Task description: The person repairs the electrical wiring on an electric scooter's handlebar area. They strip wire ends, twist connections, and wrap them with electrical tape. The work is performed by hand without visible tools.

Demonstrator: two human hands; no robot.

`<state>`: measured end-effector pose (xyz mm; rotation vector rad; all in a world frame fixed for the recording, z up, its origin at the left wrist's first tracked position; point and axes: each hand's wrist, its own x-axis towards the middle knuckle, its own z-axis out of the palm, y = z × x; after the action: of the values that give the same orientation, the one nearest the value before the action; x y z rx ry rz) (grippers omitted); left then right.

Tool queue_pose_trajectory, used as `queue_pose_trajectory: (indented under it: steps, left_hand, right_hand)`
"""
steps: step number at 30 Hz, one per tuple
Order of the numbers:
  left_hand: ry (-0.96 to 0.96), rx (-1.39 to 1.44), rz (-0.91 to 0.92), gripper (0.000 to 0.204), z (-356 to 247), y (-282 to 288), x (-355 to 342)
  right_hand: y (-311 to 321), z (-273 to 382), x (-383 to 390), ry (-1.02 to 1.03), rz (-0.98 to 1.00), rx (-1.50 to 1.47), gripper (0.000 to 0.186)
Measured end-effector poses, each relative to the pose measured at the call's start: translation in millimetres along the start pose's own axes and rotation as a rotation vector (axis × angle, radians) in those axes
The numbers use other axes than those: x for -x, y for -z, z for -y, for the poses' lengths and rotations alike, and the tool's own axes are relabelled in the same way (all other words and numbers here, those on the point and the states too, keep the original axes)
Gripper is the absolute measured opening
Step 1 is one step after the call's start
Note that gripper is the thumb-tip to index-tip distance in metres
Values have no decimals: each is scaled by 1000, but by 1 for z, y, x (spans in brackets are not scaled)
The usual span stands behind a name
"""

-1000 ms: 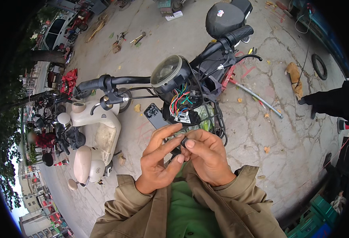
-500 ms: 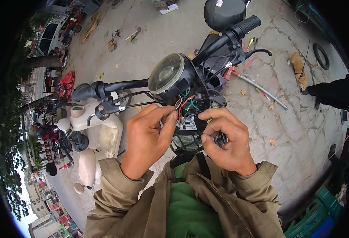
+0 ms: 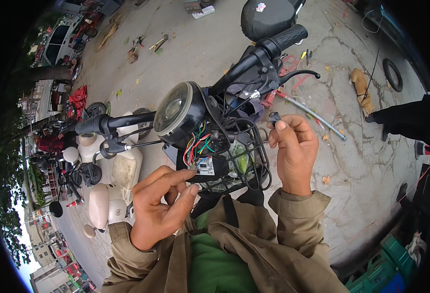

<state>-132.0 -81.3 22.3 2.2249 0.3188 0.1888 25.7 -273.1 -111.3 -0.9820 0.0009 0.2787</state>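
The black round display or lamp unit [image 3: 175, 110] of a two-wheeler is tipped over, with red, green, yellow and white wires [image 3: 195, 146] coming out. Below the wires lies a white circuit board [image 3: 205, 167] in a black housing. My left hand [image 3: 160, 207] is beside it, index fingertip at the board's edge, thumb apart and nothing visible between them. Off to the right, my right hand [image 3: 295, 151] is raised over the ground, pinching a small dark piece [image 3: 274, 117] at its fingertips. Its exact kind is too small to make out.
A black wire basket [image 3: 249, 161] sits between my hands. The black handlebar [image 3: 244, 63] crosses behind, with a brake lever [image 3: 298, 74]. A grey pipe [image 3: 317, 117], a brown dog [image 3: 361, 90] and a tyre [image 3: 392, 74] are at right; a cream scooter [image 3: 124, 171] stands left.
My right hand has moved away from the board, up and to the right, with the small dark piece showing. My left hand has shifted down-left, and its thumb and finger have spread. The view has shifted.
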Motion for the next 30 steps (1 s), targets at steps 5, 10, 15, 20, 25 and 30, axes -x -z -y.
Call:
queue_pose_trajectory:
  steps: [5,10,15,20,25,30]
  left_hand:
    - [142,13,18,19,-4,-2,19]
    - [153,33,4,17,3,-10,23]
    - [136,-24,-58,16,5,-3,24]
    - [66,-62,-199,15,23,3,11]
    - [124,-21,-109,17,26,-2,-9]
    - [235,47,-34,18,33,-15,-17]
  right_hand:
    - [26,8,-58,-12,-52,-152,14]
    - [25,3,-96,-197,-105,-230,18]
    - [17,-8,-102,-246,-140,-75,24]
    - [17,-2,-102,-265,-184,41,33]
    - [26,3,-75,-156,-272,108,41]
    - [2,-8,7,59,-43,334,24]
